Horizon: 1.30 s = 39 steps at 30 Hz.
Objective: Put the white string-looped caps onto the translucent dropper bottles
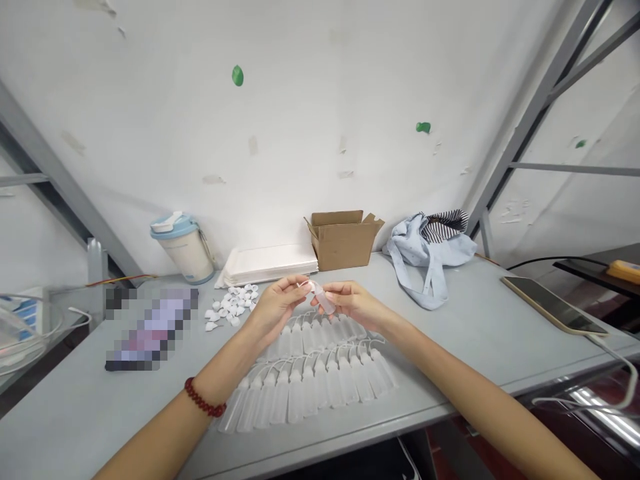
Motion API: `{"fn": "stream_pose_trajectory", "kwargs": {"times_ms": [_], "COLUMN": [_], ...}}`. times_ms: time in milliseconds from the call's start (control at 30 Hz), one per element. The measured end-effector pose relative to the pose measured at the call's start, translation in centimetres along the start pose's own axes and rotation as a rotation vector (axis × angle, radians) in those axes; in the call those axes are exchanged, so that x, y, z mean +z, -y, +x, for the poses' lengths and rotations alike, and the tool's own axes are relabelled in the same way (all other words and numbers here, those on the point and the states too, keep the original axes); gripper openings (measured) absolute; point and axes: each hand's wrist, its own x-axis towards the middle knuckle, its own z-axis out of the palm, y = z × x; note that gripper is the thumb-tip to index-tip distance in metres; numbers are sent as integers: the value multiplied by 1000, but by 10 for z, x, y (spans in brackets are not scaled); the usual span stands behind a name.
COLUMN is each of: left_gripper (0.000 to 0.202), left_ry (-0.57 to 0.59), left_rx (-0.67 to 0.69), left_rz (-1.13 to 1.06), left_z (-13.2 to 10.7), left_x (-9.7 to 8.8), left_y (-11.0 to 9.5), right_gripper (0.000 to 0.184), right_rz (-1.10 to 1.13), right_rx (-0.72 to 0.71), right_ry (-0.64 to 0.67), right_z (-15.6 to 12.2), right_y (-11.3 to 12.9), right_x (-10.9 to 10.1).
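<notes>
My left hand point(279, 308) is closed in a pinch on a small white cap point(314, 287) with a thin cord-like strip. In my right hand point(353, 303), the fingers are closed round a translucent plastic tube point(326, 302), tilted, its top meeting the cap. Whether the cap is seated on it I cannot tell. Below both hands lie two rows of similar translucent tubes point(310, 395), each with a white top and a thin curved cord. To the left of my left hand is a loose pile of small white caps point(233, 303).
Along the wall stand a blue-lidded cup point(185, 250), a stack of white sheets or trays point(270, 262), an open cardboard box point(345, 243) and a light blue cloth bag point(425, 257). A blurred-out purple item point(153, 330) lies left, a cabled phone point(553, 305) right.
</notes>
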Motion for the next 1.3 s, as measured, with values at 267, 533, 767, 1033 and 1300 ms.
{"fn": "stream_pose_trajectory", "kwargs": {"times_ms": [267, 533, 767, 1033, 1300], "left_gripper": [26, 22, 21, 19, 23], "left_ry": [95, 166, 213, 302, 286], "left_rx": [-55, 87, 195, 305, 288], "left_rz": [62, 354, 712, 822, 835], "left_z": [-5, -5, -11, -13, -14], "left_x": [1, -8, -5, -7, -4], "left_y": [-9, -14, -21, -25, -24], "right_gripper": [29, 38, 34, 47, 45], "right_rz": [24, 104, -17, -114, -174], "right_rx": [-23, -52, -76, -87, -97], "right_ry": [2, -79, -98, -137, -154], "right_z": [-4, -3, -5, -6, -4], "right_y": [5, 3, 4, 3, 4], "right_x": [15, 21, 22, 22, 25]}}
